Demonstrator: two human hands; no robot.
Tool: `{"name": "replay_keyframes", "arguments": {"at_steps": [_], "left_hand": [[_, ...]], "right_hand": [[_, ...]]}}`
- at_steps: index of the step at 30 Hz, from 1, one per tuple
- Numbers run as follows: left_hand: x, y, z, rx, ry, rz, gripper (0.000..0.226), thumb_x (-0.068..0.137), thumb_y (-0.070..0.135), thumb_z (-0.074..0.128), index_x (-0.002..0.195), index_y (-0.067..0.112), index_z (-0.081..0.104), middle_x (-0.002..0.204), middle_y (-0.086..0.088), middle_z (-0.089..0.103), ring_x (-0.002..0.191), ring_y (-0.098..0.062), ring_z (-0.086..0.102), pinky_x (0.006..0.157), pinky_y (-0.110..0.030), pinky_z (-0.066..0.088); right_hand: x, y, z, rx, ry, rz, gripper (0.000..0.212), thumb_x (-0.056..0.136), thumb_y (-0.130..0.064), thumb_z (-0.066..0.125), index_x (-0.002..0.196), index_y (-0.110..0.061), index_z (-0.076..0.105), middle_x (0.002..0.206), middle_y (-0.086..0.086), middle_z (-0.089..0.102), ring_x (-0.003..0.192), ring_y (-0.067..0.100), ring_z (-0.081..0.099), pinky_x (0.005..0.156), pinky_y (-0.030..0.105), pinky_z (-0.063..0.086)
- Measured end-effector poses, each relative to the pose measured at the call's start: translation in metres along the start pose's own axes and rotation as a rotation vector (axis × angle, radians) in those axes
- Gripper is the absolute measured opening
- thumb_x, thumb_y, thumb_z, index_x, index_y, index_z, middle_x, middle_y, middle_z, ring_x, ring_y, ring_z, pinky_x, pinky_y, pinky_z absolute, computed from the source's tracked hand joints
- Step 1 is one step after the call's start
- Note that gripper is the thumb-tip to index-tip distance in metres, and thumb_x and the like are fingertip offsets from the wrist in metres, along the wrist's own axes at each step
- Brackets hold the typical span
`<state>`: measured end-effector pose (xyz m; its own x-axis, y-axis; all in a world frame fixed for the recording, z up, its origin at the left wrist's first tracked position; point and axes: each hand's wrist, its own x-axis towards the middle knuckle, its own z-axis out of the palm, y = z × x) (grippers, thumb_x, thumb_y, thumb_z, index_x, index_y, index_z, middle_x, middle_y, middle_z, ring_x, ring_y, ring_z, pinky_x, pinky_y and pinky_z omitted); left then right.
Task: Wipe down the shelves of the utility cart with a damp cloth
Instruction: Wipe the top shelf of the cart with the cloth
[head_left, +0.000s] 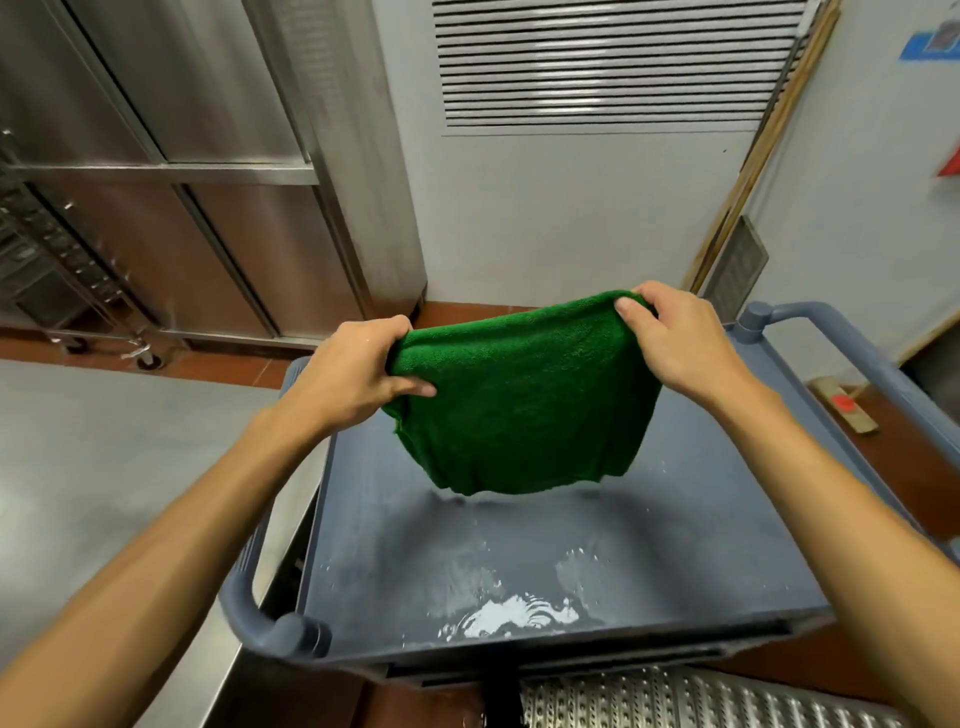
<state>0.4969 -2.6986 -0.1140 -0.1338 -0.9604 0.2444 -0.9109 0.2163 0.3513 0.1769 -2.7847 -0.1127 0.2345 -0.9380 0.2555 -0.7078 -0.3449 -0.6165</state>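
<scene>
A green cloth (524, 405) hangs spread out above the top shelf of a blue-grey utility cart (727, 545). My left hand (358, 374) grips its upper left corner, and my right hand (675, 338) pinches its upper right corner. The cloth's lower edge hangs just above the shelf. A puddle of water (509, 616) shines on the shelf near the front edge, and the surface around it looks wet.
A steel counter (104, 467) runs along the cart's left side. Steel cabinets (208, 208) and a wheeled rack (57, 270) stand at the back left. A white unit with a louvred vent (597, 67) is behind the cart. A brush (847, 410) lies on the floor at right.
</scene>
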Motion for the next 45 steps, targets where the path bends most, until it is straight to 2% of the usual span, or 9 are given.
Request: {"name": "replay_keyframes", "arguments": {"at_steps": [6, 11, 17, 19, 23, 27, 30, 37, 45], "left_hand": [[0.075, -0.029, -0.002, 0.069, 0.044, -0.008, 0.047, 0.066, 0.047, 0.087, 0.078, 0.023, 0.048, 0.074, 0.011, 0.05, 0.075, -0.02, 0.051, 0.064, -0.04, 0.047], [0.13, -0.044, -0.001, 0.109, 0.114, -0.002, 0.05, 0.067, 0.044, 0.087, 0.078, 0.022, 0.043, 0.078, 0.005, 0.05, 0.075, -0.024, 0.05, 0.061, -0.034, 0.035], [0.157, -0.058, 0.029, 0.169, 0.196, -0.054, 0.04, 0.08, 0.042, 0.078, 0.089, 0.011, 0.055, 0.093, -0.01, 0.059, 0.086, -0.036, 0.059, 0.066, -0.044, 0.049], [0.148, -0.063, 0.055, 0.158, 0.132, -0.032, 0.036, 0.082, 0.04, 0.076, 0.094, 0.012, 0.055, 0.099, -0.008, 0.056, 0.089, -0.034, 0.058, 0.067, -0.043, 0.049], [0.116, -0.075, 0.114, 0.145, -0.123, -0.074, 0.032, 0.083, 0.037, 0.074, 0.099, 0.016, 0.056, 0.104, -0.004, 0.059, 0.098, -0.031, 0.061, 0.071, -0.039, 0.045], [0.07, -0.078, 0.171, 0.125, -0.366, -0.183, 0.031, 0.084, 0.032, 0.072, 0.103, 0.014, 0.055, 0.111, -0.006, 0.061, 0.108, -0.031, 0.059, 0.077, -0.041, 0.047], [0.033, -0.074, 0.198, 0.132, -0.463, -0.211, 0.027, 0.084, 0.026, 0.066, 0.105, 0.014, 0.055, 0.113, -0.005, 0.059, 0.109, -0.032, 0.059, 0.078, -0.041, 0.048], [-0.021, -0.055, 0.215, 0.12, -0.444, -0.339, 0.029, 0.084, 0.024, 0.066, 0.108, 0.01, 0.056, 0.117, -0.008, 0.058, 0.109, -0.032, 0.059, 0.081, -0.041, 0.047], [-0.081, -0.014, 0.219, 0.101, -0.436, -0.429, 0.027, 0.084, 0.019, 0.064, 0.107, 0.009, 0.055, 0.117, -0.011, 0.059, 0.11, -0.034, 0.059, 0.083, -0.041, 0.049]], "right_hand": [[0.078, 0.007, 0.006, 0.012, -0.009, 0.003, 0.024, 0.104, -0.028, 0.045, 0.101, -0.011, 0.061, 0.078, 0.001, 0.054, 0.082, 0.025, 0.052, 0.068, 0.032, 0.03], [0.134, 0.017, 0.014, -0.019, 0.082, -0.008, 0.024, 0.102, -0.022, 0.047, 0.105, -0.008, 0.066, 0.098, 0.013, 0.066, 0.095, 0.033, 0.058, 0.071, 0.032, 0.036], [0.15, 0.034, 0.029, 0.053, 0.208, -0.054, 0.023, 0.1, -0.015, 0.048, 0.109, -0.009, 0.068, 0.103, 0.011, 0.069, 0.097, 0.026, 0.061, 0.08, 0.036, 0.046], [0.142, 0.055, 0.041, 0.072, 0.141, -0.017, 0.023, 0.099, -0.014, 0.05, 0.111, -0.01, 0.069, 0.107, 0.01, 0.07, 0.101, 0.026, 0.062, 0.087, 0.039, 0.05], [0.106, 0.106, 0.077, -0.001, -0.088, 0.08, 0.021, 0.097, -0.01, 0.057, 0.112, -0.007, 0.071, 0.111, 0.01, 0.072, 0.106, 0.025, 0.064, 0.086, 0.018, 0.039], [0.05, 0.146, 0.127, -0.042, -0.292, 0.184, 0.02, 0.096, -0.013, 0.06, 0.111, -0.009, 0.073, 0.112, 0.007, 0.073, 0.107, 0.026, 0.067, 0.092, 0.027, 0.044], [0.012, 0.159, 0.149, -0.026, -0.349, 0.238, 0.022, 0.096, -0.015, 0.061, 0.114, -0.007, 0.072, 0.115, 0.009, 0.072, 0.109, 0.026, 0.066, 0.092, 0.025, 0.043], [-0.044, 0.168, 0.154, 0.004, -0.363, 0.287, 0.024, 0.096, -0.019, 0.062, 0.114, -0.007, 0.071, 0.116, 0.011, 0.072, 0.109, 0.031, 0.065, 0.097, 0.038, 0.048], [-0.103, 0.169, 0.142, 0.052, -0.417, 0.259, 0.025, 0.097, -0.016, 0.059, 0.116, -0.004, 0.069, 0.117, 0.014, 0.07, 0.111, 0.03, 0.064, 0.094, 0.03, 0.043]]}}
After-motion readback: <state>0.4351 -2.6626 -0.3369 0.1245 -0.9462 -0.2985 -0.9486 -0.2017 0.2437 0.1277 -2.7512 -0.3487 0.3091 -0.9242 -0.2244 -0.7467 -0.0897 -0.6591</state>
